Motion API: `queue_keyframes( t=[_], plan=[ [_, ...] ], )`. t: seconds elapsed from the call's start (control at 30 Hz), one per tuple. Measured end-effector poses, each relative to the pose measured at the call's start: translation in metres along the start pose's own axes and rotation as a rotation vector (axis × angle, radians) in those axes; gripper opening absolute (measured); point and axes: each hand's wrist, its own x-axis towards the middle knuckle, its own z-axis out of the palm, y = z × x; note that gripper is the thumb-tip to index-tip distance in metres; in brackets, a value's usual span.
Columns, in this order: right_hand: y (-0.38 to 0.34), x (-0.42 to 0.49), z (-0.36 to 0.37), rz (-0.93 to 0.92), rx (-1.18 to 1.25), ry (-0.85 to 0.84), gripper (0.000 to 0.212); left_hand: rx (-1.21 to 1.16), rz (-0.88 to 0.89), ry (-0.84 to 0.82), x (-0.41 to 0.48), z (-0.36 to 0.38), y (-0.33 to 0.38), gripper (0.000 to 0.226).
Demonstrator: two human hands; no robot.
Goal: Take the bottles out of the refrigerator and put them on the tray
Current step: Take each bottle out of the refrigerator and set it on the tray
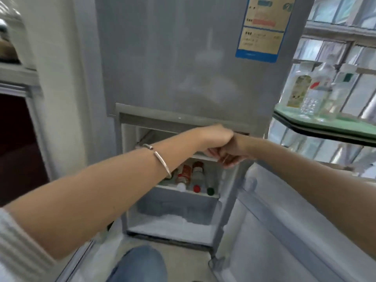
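We see the grey refrigerator with its lower part open. Inside, on a white rack, the bottles lie on their sides with their caps toward us: one white cap, one red, one green. Two of them have red labels. To the right, the green tray sits up high. Three clear bottles stand on it, close together.

Everything looks blurry, so we cannot read any label. The left arm covers the left end of the rack, so we cannot count all the bottles there. The tray is cut off at the right side.

Both arms reach straight out into the open part. The left hand and the right hand touch each other, side by side, above the lying bottles. The fingers of both hands are curled down round a white shelf edge and hold it. A silver bracelet is on the left arm.
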Motion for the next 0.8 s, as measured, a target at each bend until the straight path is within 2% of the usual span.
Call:
queue_keyframes(
  t=[0.17, 0.27, 0.4, 0.5, 0.63, 0.73, 0.8],
  plan=[
    [-0.007, 0.072, 0.084, 0.039, 0.074, -0.059, 0.012, 0.065, -0.164, -0.038, 0.038, -0.027, -0.093, 0.047],
    [-0.012, 0.127, 0.131, 0.065, 0.065, -0.071, 0.023, 0.13, -0.233, 0.004, 0.067, -0.04, -0.158, 0.046],
    [-0.019, 0.183, 0.179, 0.074, 0.083, -0.033, 0.01, 0.313, -0.25, 0.081, 0.109, -0.057, -0.245, 0.021],
    [-0.023, 0.221, 0.204, 0.106, 0.104, -0.004, 0.02, 0.404, -0.267, 0.102, 0.129, -0.062, -0.289, 0.011],
    [-0.032, 0.262, 0.233, 0.067, 0.146, 0.031, 0.023, 0.396, -0.33, 0.143, 0.159, -0.054, -0.321, 0.034],
    [-0.033, 0.271, 0.247, 0.089, 0.175, 0.046, 0.02, 0.247, -0.378, 0.205, 0.173, -0.045, -0.328, 0.043],
    [-0.029, 0.274, 0.253, 0.091, 0.175, 0.052, 0.029, 0.169, -0.412, 0.259, 0.178, -0.043, -0.328, 0.05]
  ],
)
